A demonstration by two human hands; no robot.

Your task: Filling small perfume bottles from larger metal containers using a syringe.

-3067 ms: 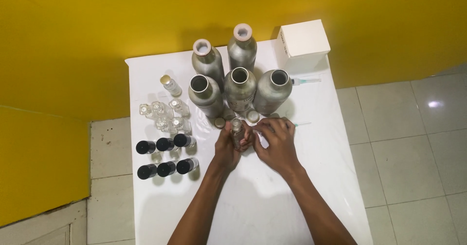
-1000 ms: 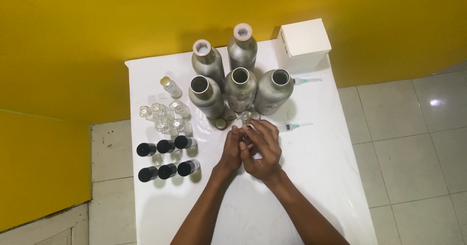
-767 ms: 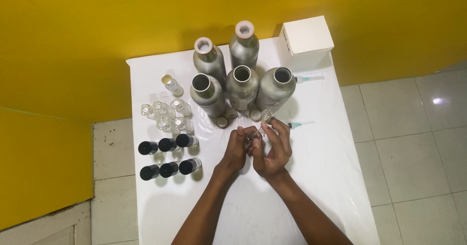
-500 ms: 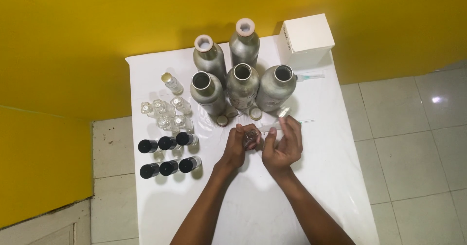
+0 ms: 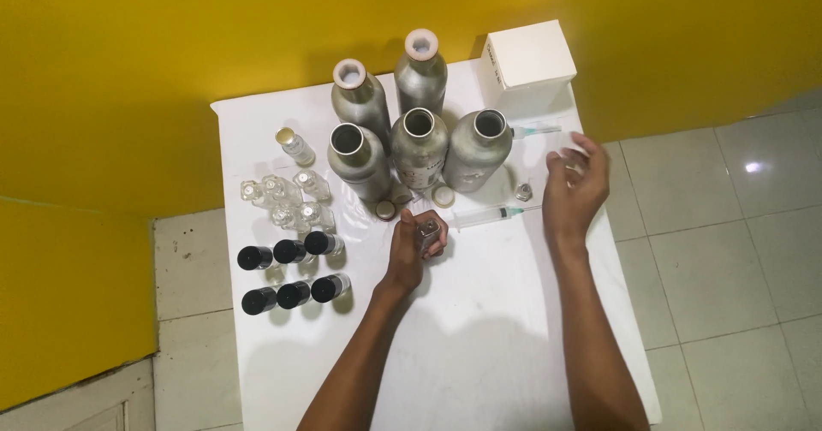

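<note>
Currently my left hand [image 5: 409,249] is closed around a small clear glass bottle [image 5: 428,235] near the middle of the white table [image 5: 479,337], its mouth apparently uncapped; my right hand [image 5: 575,193] hovers open and empty toward the right edge, just right of a small silvery cap [image 5: 523,193] lying on the table. I judge the open bottle could tip or spill if my left grip slackens. A syringe [image 5: 488,217] with its needle exposed lies between my hands, so a careless reach could prick a finger or knock it off. Close behind it stand five tall metal bottles [image 5: 419,144], three uncapped, easy to topple with a sweep of the arm. On the left sit a cluster of clear vials [image 5: 287,202] and six black-capped vials [image 5: 291,270]. At the far right corner are a white box [image 5: 531,54] and a second syringe [image 5: 535,129]. Around the table I see a yellow wall [image 5: 171,46] and pale floor tiles [image 5: 728,243].
</note>
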